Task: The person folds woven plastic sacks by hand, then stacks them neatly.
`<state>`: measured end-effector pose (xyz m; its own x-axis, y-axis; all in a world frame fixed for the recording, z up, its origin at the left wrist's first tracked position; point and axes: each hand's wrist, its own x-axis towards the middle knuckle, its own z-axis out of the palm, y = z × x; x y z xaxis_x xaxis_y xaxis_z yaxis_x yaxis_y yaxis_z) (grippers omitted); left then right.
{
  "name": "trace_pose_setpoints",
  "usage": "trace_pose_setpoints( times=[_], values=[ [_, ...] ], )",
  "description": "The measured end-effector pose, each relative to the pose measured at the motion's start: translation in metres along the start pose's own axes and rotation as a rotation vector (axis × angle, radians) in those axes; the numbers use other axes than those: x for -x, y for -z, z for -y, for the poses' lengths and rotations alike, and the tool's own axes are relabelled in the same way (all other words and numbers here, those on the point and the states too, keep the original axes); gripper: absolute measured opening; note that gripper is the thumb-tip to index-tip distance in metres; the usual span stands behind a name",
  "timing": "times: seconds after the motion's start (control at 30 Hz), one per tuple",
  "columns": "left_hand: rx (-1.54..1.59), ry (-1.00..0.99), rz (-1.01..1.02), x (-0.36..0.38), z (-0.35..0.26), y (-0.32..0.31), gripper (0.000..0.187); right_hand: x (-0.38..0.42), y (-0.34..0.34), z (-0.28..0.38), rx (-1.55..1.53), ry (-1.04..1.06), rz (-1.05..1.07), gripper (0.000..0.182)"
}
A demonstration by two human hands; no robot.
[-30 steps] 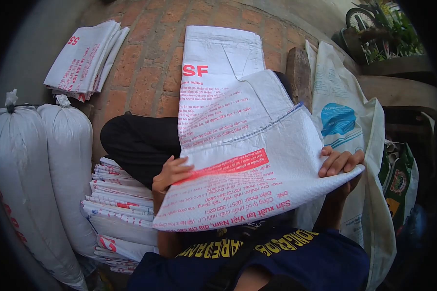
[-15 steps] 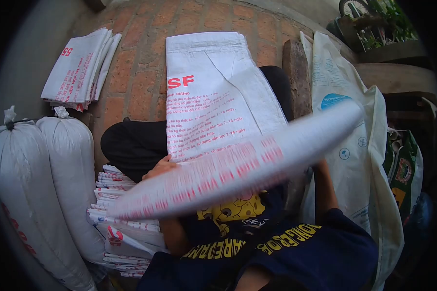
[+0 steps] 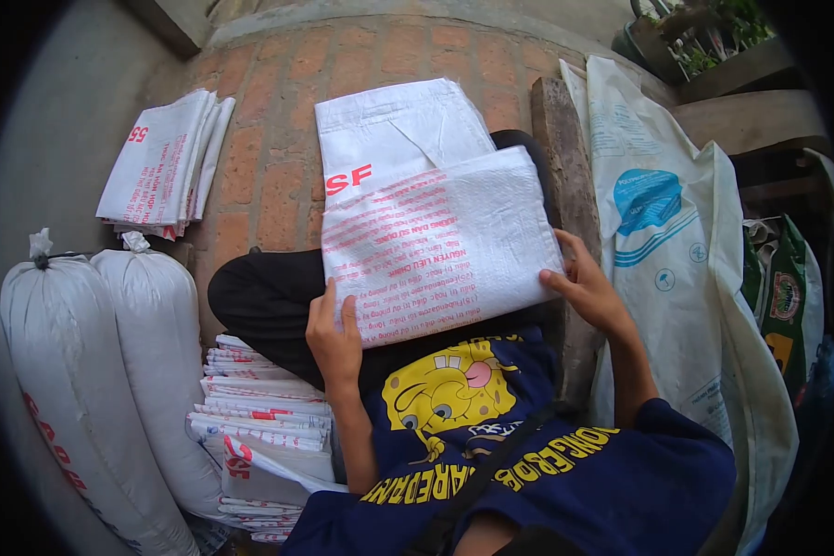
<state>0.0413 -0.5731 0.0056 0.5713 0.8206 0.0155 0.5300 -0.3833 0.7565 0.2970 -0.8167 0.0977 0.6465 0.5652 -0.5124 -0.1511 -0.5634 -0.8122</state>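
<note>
A white woven sack (image 3: pixel 435 250) with red print lies across my lap, its lower part folded up over the upper part, where red letters "SF" show. My left hand (image 3: pixel 334 329) is at the lower left edge of the folded part, thumb on the front. On the right edge, my right hand (image 3: pixel 579 278) pinches the sack between thumb and fingers. The folded part looks fairly flat, and its top edge slants just below the "SF".
Folded sacks (image 3: pixel 162 167) lie on the brick floor (image 3: pixel 236 167). A stack of folded sacks (image 3: pixel 269 417) and two tied full bags (image 3: pixel 74 371) stand at left. Right are a wooden beam (image 3: pixel 565 167), a large pale sack (image 3: pixel 658 278) and a green bag (image 3: pixel 786 296).
The sack's lower part has swung up and away from my body and now lies folded over the upper part. Both hands now show at its side edges.
</note>
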Motion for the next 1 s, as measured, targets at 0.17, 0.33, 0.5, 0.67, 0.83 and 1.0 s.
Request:
trace_pose_setpoints(
  times=[0.17,0.33,0.5,0.67,0.83,1.0],
  values=[
    [-0.288,0.05,0.447,0.001,-0.043,0.027,0.1,0.009,0.019,0.011,0.464,0.249,0.019,0.124],
    [-0.539,-0.007,0.404,0.026,-0.045,0.029,0.111,-0.005,0.012,-0.023,1.003,0.599,-0.02,0.123],
    [-0.511,-0.183,0.224,0.035,-0.031,0.026,0.079,-0.02,-0.007,-0.047,0.913,0.925,-0.051,0.094],
    [-0.458,-0.467,0.047,0.019,-0.019,0.048,0.046,-0.029,-0.002,-0.034,1.021,1.116,-0.202,0.061],
    [0.253,-0.485,-0.2,0.006,-0.044,0.069,0.014,-0.023,0.006,0.027,0.553,1.154,-0.182,0.037],
    [0.927,-0.651,-0.429,-0.005,-0.07,0.076,0.056,0.003,0.013,0.059,-0.234,1.096,-0.021,0.028]
  ],
)
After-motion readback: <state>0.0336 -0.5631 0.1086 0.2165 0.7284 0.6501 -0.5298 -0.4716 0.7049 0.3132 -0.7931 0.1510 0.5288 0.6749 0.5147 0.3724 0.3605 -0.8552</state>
